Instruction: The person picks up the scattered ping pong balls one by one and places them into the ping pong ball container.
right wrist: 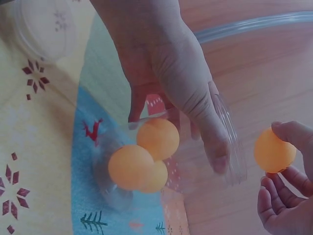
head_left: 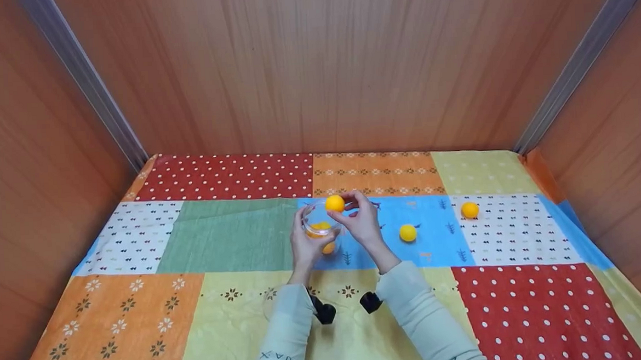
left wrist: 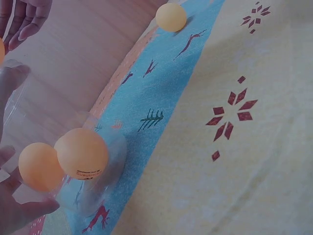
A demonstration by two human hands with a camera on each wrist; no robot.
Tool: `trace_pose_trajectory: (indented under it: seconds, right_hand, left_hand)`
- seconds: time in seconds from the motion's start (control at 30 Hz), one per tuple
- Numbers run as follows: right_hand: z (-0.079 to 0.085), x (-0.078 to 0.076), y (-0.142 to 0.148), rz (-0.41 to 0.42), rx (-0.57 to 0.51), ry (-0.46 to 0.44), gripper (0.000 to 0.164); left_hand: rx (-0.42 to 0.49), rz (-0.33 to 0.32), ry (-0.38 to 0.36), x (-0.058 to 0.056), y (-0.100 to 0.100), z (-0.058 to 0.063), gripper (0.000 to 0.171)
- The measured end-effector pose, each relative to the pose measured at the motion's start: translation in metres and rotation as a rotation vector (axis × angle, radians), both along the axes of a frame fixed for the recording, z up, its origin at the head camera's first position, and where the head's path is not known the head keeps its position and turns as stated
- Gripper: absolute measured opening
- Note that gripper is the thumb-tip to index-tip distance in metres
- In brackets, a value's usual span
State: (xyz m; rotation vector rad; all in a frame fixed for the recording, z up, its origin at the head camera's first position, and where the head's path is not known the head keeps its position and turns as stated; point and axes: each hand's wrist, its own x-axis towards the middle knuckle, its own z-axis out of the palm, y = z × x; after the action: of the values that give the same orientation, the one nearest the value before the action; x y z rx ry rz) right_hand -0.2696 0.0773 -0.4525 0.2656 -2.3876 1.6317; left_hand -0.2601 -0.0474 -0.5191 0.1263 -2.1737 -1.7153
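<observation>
Holding orange balls (right wrist: 131,167), the jar (right wrist: 236,152) is clear.

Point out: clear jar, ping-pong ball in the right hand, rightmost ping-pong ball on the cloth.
Clear jar (right wrist: 238,156): right wrist view, ridged rim.
Held ping-pong ball (right wrist: 274,151): right wrist view, middle of visible side.
Rightmost ping-pong ball (head_left: 469,210): head view, middle of visible side.

A reddish-brown wood-grain wall (head_left: 347,63) fills twelve o'clock, with similar side panels (head_left: 22,135) at nine and three. Grey strips (head_left: 89,82) line the corners at ten and two. A multicoloured patchwork cloth (head_left: 230,234) spreads from the centre to six o'clock under soft light.
</observation>
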Motion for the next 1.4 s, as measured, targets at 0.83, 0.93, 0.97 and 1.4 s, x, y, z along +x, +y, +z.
trace_pose_trajectory:
  seconds: [0.83, 0.93, 0.97, 1.4]
  right_hand:
    - [-0.019, -0.006, 0.034, 0.012, 0.063, 0.040, 0.037]
    - [-0.025, -0.005, 0.043, 0.003, 0.081, 0.044, 0.038]
    - [-0.027, -0.005, 0.046, -0.002, 0.085, 0.041, 0.038]
    - [-0.044, -0.007, 0.077, -0.063, 0.137, 0.016, 0.036]
  left_hand:
    - [0.034, -0.016, -0.008, 0.002, -0.001, 0.001, 0.082]
    - [0.024, -0.015, -0.021, 0.002, -0.001, 0.000, 0.083]
    - [0.026, -0.018, -0.019, 0.002, -0.001, 0.001, 0.082]
    - [0.036, -0.031, 0.008, 0.003, -0.002, 0.000, 0.080]
